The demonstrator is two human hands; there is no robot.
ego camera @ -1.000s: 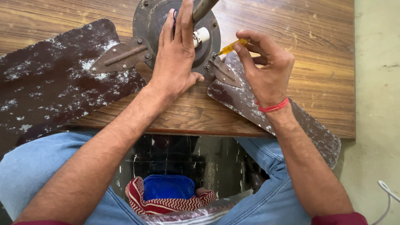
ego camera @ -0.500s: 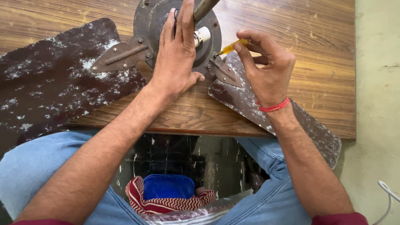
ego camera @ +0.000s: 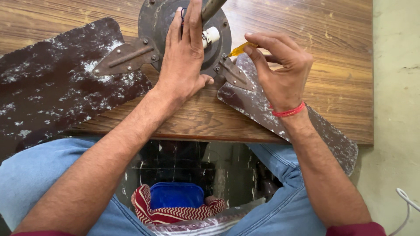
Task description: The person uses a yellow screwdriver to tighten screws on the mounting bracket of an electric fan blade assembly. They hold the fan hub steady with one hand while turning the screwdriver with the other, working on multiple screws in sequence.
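Observation:
A dark brown ceiling fan lies on the wooden table (ego camera: pixel 332 52). My left hand (ego camera: pixel 186 57) rests flat on its round motor housing (ego camera: pixel 153 17), fingers spread beside the rod (ego camera: pixel 212 8) and its white fitting (ego camera: pixel 211 36). My right hand (ego camera: pixel 280 70) grips a yellow-handled screwdriver (ego camera: pixel 240 49), the tip pointing at the metal bracket (ego camera: pixel 232 74) of the right blade (ego camera: pixel 262 109). A red thread band circles that wrist. The left blade (ego camera: pixel 48 96) with its bracket (ego camera: pixel 124 57) stretches across the table's left side.
The table's near edge runs just below my wrists. Under it, between my knees in blue jeans, sit a blue container (ego camera: pixel 177 195) and a red-and-white striped cloth (ego camera: pixel 175 214). A pale floor (ego camera: pixel 396 87) lies to the right, with a white cable (ego camera: pixel 407 201).

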